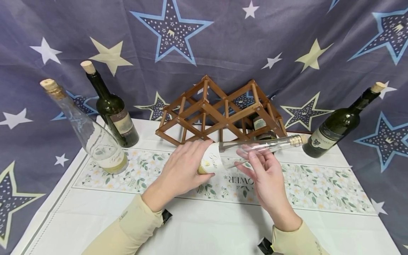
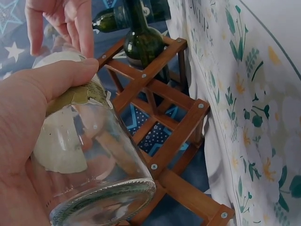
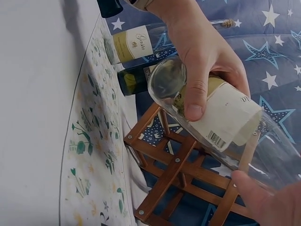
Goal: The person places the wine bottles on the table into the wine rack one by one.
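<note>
A clear glass wine bottle [image 1: 213, 158] with a cork and a cream-and-gold label lies nearly level above the table, its neck towards the right. My left hand [image 1: 186, 166] grips its body near the base, thumb across the label. My right hand [image 1: 269, 173] is beside the neck with its fingers loosely spread; the right wrist view shows its thumb [image 3: 258, 197] at the glass. Just behind stands a wooden lattice wine rack [image 1: 204, 105], with a dark green bottle [image 1: 265, 131] in its right part.
Another clear corked bottle [image 1: 109, 156] and a dark green bottle [image 1: 121, 124] stand at the left. A second dark bottle [image 1: 331, 132] stands at the right. A floral runner [image 1: 318, 189] crosses the white tablecloth [image 1: 210, 226]. A starry curtain [image 1: 229, 46] hangs behind.
</note>
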Tool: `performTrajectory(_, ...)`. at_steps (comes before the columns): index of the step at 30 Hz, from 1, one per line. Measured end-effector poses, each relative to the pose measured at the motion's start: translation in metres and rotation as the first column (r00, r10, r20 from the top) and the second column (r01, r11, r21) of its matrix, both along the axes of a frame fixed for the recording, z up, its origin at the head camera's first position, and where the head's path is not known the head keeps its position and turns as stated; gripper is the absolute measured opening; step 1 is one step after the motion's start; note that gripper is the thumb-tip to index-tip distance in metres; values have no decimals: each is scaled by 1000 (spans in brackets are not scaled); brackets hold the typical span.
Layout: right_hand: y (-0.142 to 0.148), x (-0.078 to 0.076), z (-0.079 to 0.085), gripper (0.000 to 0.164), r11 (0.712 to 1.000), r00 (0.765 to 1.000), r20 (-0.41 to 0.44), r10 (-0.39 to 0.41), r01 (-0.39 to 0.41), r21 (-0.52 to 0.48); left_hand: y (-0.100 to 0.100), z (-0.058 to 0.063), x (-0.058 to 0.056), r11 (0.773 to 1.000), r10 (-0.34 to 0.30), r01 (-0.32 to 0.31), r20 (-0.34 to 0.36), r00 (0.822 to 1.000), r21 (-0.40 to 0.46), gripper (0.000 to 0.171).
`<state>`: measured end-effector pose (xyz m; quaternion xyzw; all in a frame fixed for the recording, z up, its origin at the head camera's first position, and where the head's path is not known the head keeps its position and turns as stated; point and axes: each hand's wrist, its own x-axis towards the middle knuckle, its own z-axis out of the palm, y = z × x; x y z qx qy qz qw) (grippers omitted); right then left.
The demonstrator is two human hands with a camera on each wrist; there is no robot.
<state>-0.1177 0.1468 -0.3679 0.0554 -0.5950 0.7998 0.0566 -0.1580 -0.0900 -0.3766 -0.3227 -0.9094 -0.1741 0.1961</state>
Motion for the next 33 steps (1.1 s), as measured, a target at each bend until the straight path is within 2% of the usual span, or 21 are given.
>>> performTrajectory(13,6,2,7,46,992,998,36,44,-48,117,-9,3,-4,1000,13,-13,-13,1000,-1,87)
performTrajectory(24,6,5,10,46,980,992,126,-28,3,197,-13,6,-5,1000,21,-21,-16,1000,11,91)
performTrajectory(29,5,9,13,42,963,993,107,-54,23,269,-14,7,-5,1000,25,-25,-20,999,16,92)
performTrajectory(33,5,13,17,37,932,996,41,-85,65,356,-15,7,-6,1000,26,-26,-20,999,7,91)
